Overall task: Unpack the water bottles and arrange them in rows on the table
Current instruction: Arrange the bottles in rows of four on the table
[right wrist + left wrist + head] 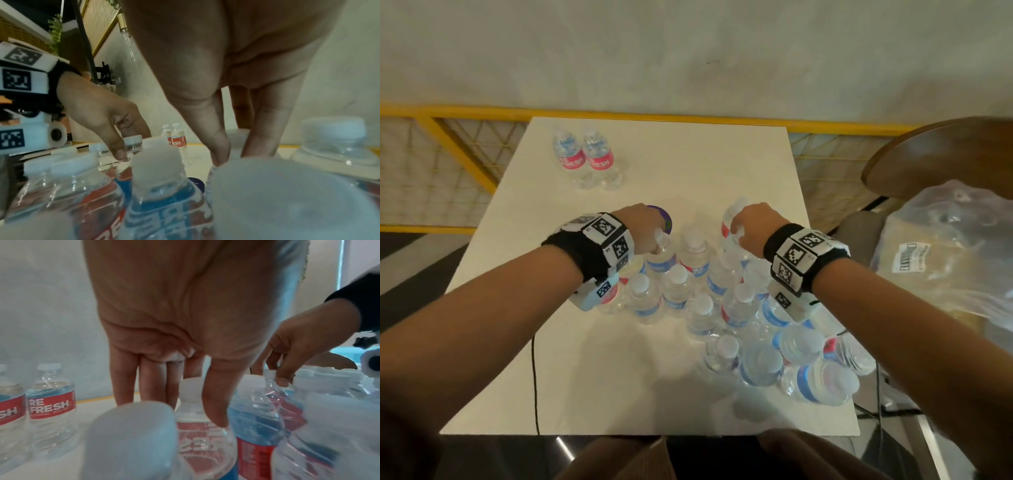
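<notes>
Two red-labelled water bottles (585,156) stand side by side at the far left of the white table (602,377). Several more bottles (678,284) are clustered upright in the middle. My left hand (655,240) reaches down on the cluster's far left; its thumb (216,410) and fingers (152,382) pinch the neck of a white-capped bottle (191,404). My right hand (738,233) grips the neck of another bottle (732,212) at the cluster's far right. In the right wrist view its thumb (218,142) and fingers straddle that bottle's cap (236,134).
Several bottles (801,346) lie on their sides at the near right table edge. A purple round object (667,221) sits behind my left hand. Crumpled plastic wrap (945,267) lies on a seat at right, near a round wooden top (935,154). A black cable (536,377) crosses the table's near left.
</notes>
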{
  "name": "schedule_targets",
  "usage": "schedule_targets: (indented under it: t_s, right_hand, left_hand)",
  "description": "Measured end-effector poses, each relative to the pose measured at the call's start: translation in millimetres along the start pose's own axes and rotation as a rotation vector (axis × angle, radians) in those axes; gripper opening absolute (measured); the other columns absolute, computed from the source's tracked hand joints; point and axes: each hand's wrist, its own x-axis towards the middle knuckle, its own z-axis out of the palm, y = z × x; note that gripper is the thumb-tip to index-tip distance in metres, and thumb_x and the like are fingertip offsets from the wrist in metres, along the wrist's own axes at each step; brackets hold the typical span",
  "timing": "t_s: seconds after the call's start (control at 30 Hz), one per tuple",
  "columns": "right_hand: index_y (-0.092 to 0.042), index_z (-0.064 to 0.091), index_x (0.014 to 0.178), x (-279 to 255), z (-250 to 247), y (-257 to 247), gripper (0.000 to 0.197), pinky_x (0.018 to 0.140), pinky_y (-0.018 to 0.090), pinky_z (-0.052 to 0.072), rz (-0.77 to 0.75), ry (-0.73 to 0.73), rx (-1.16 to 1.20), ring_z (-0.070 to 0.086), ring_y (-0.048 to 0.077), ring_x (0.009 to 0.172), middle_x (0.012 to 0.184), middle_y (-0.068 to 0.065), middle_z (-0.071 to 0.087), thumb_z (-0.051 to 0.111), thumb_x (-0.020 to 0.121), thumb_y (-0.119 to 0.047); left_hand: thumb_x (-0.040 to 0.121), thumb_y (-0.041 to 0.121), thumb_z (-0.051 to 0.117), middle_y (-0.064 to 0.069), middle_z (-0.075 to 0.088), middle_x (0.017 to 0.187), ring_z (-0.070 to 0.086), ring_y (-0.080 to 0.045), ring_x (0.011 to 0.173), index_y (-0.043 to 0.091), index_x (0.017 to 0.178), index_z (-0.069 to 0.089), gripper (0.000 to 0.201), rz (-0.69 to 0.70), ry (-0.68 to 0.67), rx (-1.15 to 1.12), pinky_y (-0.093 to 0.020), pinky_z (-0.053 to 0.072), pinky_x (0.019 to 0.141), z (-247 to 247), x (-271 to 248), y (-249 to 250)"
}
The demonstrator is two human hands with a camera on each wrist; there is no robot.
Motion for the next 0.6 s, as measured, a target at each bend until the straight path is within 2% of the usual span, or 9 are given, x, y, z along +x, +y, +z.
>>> schedule_targets:
  t_s: [0.1,0.17,0.23,0.3,0.33,0.4,0.47,0.53,0.6]
  right_hand:
    - [-0.014,0.067,0.112,11.7,0.3,-5.0,0.027,0.095,0.03,0.047,-0.011,-0.007,0.026,0.058,0.027,0.111,0.124,0.009,0.06,0.052,0.09,-0.01]
    - [-0.016,0.068,0.111,20.4,0.4,-9.1,0.027,0.096,0.031,0.049,-0.013,-0.003,0.04,0.06,0.027,0.11,0.124,0.008,0.06,0.054,0.089,-0.011]
    - [-0.015,0.068,0.112,25.8,-1.9,-14.8,0.027,0.096,0.03,0.048,-0.015,-0.006,0.044,0.06,0.028,0.11,0.126,0.009,0.059,0.054,0.09,-0.011]
    - [-0.015,0.066,0.116,30.5,-4.3,-19.9,0.028,0.095,0.03,0.046,-0.027,-0.017,0.037,0.058,0.028,0.113,0.127,0.01,0.057,0.054,0.09,-0.012]
    - [-0.014,0.065,0.117,32.4,-5.3,-22.6,0.029,0.095,0.03,0.046,-0.034,-0.024,0.035,0.057,0.027,0.114,0.127,0.01,0.058,0.054,0.09,-0.012]
    - [-0.015,0.064,0.12,35.3,-7.5,-27.5,0.031,0.097,0.03,0.045,-0.044,-0.039,0.03,0.056,0.026,0.116,0.128,0.009,0.058,0.054,0.091,-0.013]
    - [-0.017,0.062,0.123,36.0,-11.0,-30.1,0.032,0.098,0.031,0.044,-0.051,-0.059,0.014,0.054,0.026,0.118,0.13,0.008,0.056,0.053,0.092,-0.014]
    - [-0.02,0.058,0.127,33.1,-16.5,-31.0,0.035,0.1,0.031,0.043,-0.05,-0.073,-0.008,0.052,0.025,0.121,0.133,0.006,0.053,0.052,0.093,-0.016]
    - [-0.022,0.055,0.13,28.2,-23.9,-32.9,0.037,0.101,0.032,0.041,-0.06,-0.035,-0.02,0.049,0.026,0.122,0.132,0.006,0.048,0.052,0.093,-0.019]
  left_hand:
    - [0.088,0.034,0.058,-0.007,0.061,0.087,0.052,-0.023,0.075,0.006,0.097,0.065,0.029,-0.062,0.023,-0.048,-0.03,0.044,0.067,-3.8,4.8,-10.9]
    - [0.087,0.03,0.059,-0.008,0.061,0.088,0.052,-0.024,0.075,0.007,0.095,0.064,0.025,-0.099,0.05,-0.068,-0.029,0.041,0.065,-7.4,8.3,-18.6]
    - [0.086,0.025,0.058,-0.007,0.058,0.085,0.052,-0.025,0.074,0.009,0.084,0.06,0.016,-0.121,0.057,-0.061,-0.028,0.04,0.063,-10.5,12.1,-26.4]
    - [0.086,0.021,0.057,-0.008,0.058,0.084,0.051,-0.025,0.072,0.011,0.069,0.052,0.021,-0.14,0.049,-0.047,-0.027,0.038,0.063,-12.3,16.8,-35.4]
    - [0.087,0.022,0.057,-0.011,0.061,0.087,0.051,-0.025,0.073,0.011,0.069,0.052,0.021,-0.145,0.037,-0.037,-0.027,0.038,0.064,-14.2,17.0,-38.9]
    - [0.089,0.024,0.055,-0.012,0.066,0.099,0.057,-0.027,0.082,0.008,0.089,0.063,0.018,-0.125,0.027,-0.024,-0.027,0.039,0.067,-16.7,18.1,-44.6]
    - [0.092,0.028,0.051,-0.01,0.066,0.109,0.061,-0.028,0.097,0.006,0.107,0.064,0.029,-0.09,0.013,-0.013,-0.027,0.041,0.072,-16.7,19.0,-48.2]
    - [0.092,0.033,0.05,-0.009,0.063,0.119,0.06,-0.028,0.107,0.009,0.12,0.059,0.037,-0.075,0.014,-0.057,-0.029,0.044,0.081,-11.7,18.8,-54.5]
    - [0.09,0.038,0.054,-0.008,0.054,0.134,0.053,-0.027,0.119,0.018,0.136,0.044,0.052,-0.096,0.041,-0.222,-0.033,0.044,0.095,-3.9,17.2,-65.0]
